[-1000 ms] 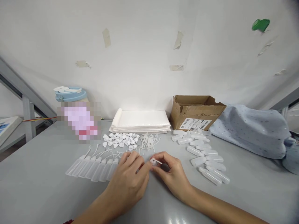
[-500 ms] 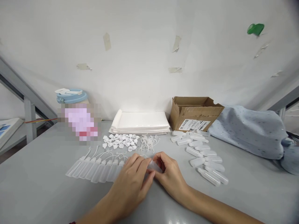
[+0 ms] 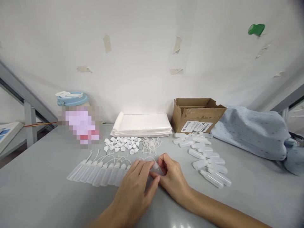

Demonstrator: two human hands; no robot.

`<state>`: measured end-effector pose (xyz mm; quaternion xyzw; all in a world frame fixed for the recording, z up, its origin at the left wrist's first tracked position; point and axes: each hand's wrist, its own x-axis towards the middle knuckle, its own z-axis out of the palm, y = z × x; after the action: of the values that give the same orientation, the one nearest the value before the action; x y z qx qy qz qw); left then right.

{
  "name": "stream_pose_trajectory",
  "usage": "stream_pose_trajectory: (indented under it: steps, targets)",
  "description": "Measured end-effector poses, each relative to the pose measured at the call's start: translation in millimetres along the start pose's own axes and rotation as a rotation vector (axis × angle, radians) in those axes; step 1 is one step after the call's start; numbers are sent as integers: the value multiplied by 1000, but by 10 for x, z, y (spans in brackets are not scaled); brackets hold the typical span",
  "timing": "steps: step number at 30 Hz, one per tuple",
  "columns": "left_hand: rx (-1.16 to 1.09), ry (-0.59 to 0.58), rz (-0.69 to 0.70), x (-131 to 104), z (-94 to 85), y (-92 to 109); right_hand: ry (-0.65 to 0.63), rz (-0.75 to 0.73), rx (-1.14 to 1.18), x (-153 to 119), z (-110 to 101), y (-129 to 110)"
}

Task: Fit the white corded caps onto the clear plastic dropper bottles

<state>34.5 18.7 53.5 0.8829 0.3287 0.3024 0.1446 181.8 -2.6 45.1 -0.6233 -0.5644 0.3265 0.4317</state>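
A translucent plastic squeeze bottle (image 3: 159, 170) is held low over the table between my two hands, mostly hidden by fingers. A thin white strap loops up behind its neck. My right hand (image 3: 171, 173) is closed around the bottle from the right. From the left, my left hand (image 3: 136, 180) has its fingers curled over the bottle's near side, thumb below. Left of it lies a row of similar bottles (image 3: 103, 174) with white tops and straps. Small white caps (image 3: 122, 144) and a tangle of loose white straps (image 3: 150, 145) lie beyond my hands.
Bare bottles (image 3: 211, 179) lie scattered to the right. Behind are a stack of white padded envelopes (image 3: 143, 123), an open cardboard box (image 3: 198, 117) and pale blue speckled cloth (image 3: 254, 134). A blue-lidded container (image 3: 72, 98) stands back left, partly blurred, against the white wall.
My left thumb has shifted slightly right and down. More of the bottle's neck and strap now shows between my hands. The view has shifted slightly.
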Motion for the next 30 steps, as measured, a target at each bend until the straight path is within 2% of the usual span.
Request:
stream_pose_trajectory:
  steps: [5,9,16,20,23,26,30]
  targets:
    - [-10,-120,98,8,-78,24,-18,51,20,22,-8,-20]
    - [84,-196,126,10,-105,-2,-48,106,26,36,-23,-48]
    - [160,-153,109,20,-24,4,-52,203,83,-21,20,-105]
    - [145,-173,64,90,-180,-62,-141,172,282,-32,36,-94]
    - [62,-276,-20,145,-354,-163,-237,160,410,-44,47,-84]
    - [42,-347,-48,169,-464,-255,-269,144,427,-56,62,-75]
    - [53,-399,-61,167,-490,-310,-278,131,416,-52,79,-49]
